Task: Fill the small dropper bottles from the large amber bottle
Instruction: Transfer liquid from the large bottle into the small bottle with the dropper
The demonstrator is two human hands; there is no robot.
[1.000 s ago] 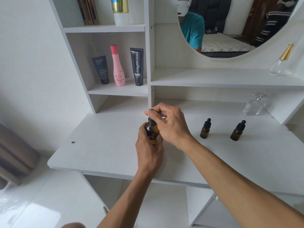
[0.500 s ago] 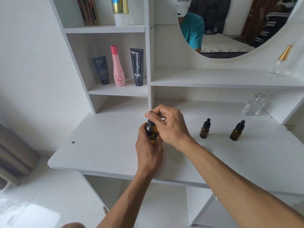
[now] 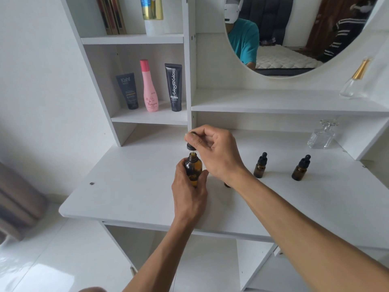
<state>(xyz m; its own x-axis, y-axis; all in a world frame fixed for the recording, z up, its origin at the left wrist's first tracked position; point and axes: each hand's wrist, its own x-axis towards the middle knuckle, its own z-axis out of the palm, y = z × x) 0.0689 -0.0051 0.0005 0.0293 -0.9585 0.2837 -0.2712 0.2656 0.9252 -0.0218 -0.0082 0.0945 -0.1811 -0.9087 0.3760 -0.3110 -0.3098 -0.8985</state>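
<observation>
- Head view: left hand (image 3: 188, 193) grips the large amber bottle (image 3: 193, 170) round its body, fingers curled about the glass, holding it upright over the middle of the white surface (image 3: 130, 186).
- Right hand (image 3: 219, 153) pinches the black dropper cap (image 3: 190, 146) between thumb and fingers, directly above the bottle's open neck; cap and neck are apart, with a glass pipette tip showing in the gap.
- Bottle holds amber liquid; level cannot be told.
- Two small dropper bottles stand upright and capped toward the right rear of the surface: one (image 3: 260, 165) just beside the right wrist, the other (image 3: 300, 168) further right, well apart from it.
- A brown object (image 3: 227, 185) shows under the right wrist; mostly hidden, identity cannot be told.
- Clear glass perfume bottle (image 3: 322, 135) stands near the rear right corner.
- Three cosmetic containers (image 3: 149, 87) stand on the shelf above the rear left.
</observation>
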